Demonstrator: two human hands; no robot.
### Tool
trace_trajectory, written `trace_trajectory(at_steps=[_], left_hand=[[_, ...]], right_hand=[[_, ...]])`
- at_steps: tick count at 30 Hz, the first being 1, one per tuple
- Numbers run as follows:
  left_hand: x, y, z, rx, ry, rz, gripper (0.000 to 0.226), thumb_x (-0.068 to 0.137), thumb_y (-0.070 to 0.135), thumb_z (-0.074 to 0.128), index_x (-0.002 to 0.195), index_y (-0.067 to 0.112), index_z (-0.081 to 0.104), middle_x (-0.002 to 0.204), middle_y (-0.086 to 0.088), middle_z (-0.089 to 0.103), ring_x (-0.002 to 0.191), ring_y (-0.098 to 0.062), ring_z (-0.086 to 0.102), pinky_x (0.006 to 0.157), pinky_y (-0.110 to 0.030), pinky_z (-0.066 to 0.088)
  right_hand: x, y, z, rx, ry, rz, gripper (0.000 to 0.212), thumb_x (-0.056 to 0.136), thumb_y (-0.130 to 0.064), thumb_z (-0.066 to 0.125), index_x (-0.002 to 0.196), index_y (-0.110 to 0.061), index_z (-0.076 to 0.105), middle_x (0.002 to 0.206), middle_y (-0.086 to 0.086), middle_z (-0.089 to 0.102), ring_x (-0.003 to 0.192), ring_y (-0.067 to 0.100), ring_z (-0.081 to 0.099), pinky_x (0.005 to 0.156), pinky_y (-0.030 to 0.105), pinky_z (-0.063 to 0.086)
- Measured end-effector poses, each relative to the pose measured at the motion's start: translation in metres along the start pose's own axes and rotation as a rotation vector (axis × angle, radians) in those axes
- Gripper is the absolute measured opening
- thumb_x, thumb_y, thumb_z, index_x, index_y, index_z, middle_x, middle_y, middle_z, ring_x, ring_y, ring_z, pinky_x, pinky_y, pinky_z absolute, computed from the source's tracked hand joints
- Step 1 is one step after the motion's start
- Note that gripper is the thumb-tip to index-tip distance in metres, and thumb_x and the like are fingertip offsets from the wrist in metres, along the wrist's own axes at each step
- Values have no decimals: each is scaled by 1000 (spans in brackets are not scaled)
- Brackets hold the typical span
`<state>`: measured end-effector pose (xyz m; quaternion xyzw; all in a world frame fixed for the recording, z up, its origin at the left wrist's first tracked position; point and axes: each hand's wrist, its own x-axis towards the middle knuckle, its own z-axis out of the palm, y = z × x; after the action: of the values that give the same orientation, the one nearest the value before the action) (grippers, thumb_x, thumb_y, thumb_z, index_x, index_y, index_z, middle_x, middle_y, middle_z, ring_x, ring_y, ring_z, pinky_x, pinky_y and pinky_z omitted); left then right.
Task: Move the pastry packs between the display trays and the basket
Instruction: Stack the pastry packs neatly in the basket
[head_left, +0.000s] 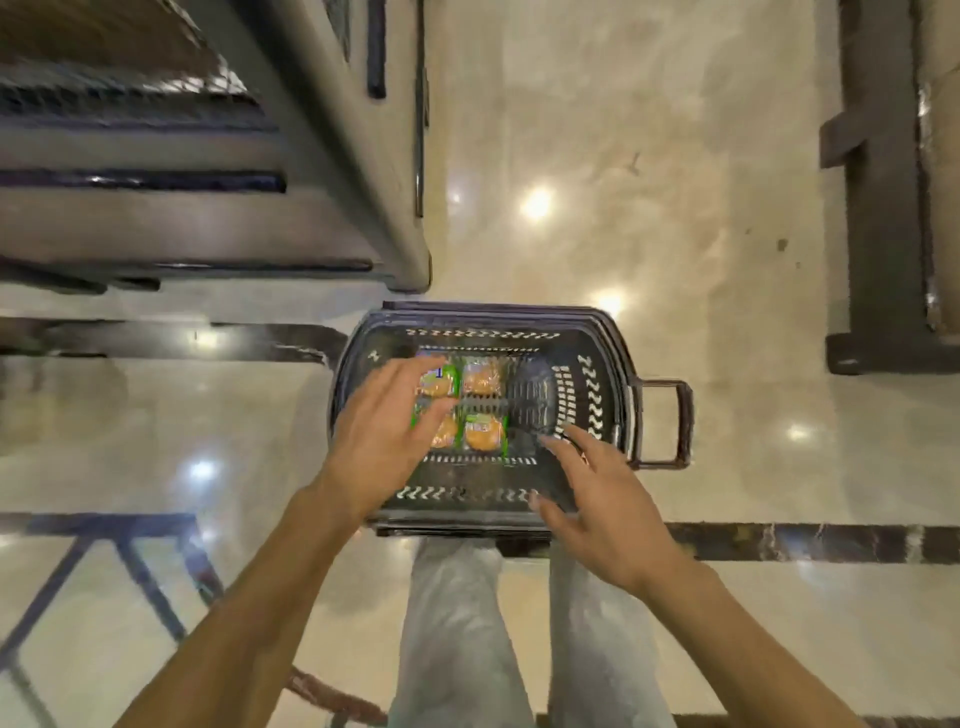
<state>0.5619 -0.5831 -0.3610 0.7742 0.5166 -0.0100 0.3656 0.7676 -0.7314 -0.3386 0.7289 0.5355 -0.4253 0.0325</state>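
A black plastic basket (597, 395) stands on the floor in front of my legs. Several pastry packs (483, 405) with green wrappers and orange buns lie in its left half; the right half shows bare mesh. My left hand (387, 431) hovers above the left packs with fingers spread and straight, covering part of them; whether it touches them I cannot tell. My right hand (605, 506) hangs over the basket's near right corner, fingers relaxed and apart, holding nothing.
A grey display rack (249, 171) with tiered shelves rises at the upper left, its corner close to the basket's far edge. A dark wooden stand (878, 208) is at the far right. The glossy marble floor (571, 156) lies between them.
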Motion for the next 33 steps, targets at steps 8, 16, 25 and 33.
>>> trace_trajectory(at_steps=[8,16,25,33], left_hand=[[109,-137,209,53,-38,-111,45,97,28,62,139,12,53,130,-9,59,120,-28,55,103,-45,44],[142,-235,337,65,-65,-198,48,90,32,57,133,12,55,127,-11,60,118,-31,55,101,-36,38],[178,-258,362,101,-84,-187,53,95,33,66,143,20,47,139,-7,52,130,-24,48,110,-38,40],[247,-247,397,362,-220,18,59,97,38,61,148,17,39,146,-12,46,140,-32,37,118,-43,28]], right_hand=[[228,127,210,-168,-255,-67,78,93,-47,63,155,-16,28,158,14,33,144,35,32,118,43,30],[365,166,329,-348,-236,-83,78,93,-38,64,154,-12,22,153,16,35,139,37,35,110,46,33],[374,177,368,-384,-168,-47,68,90,-33,68,148,-16,36,146,17,39,135,39,38,115,53,30],[366,203,343,-129,-165,80,55,92,-34,69,138,-24,40,131,6,56,125,32,51,103,50,45]])
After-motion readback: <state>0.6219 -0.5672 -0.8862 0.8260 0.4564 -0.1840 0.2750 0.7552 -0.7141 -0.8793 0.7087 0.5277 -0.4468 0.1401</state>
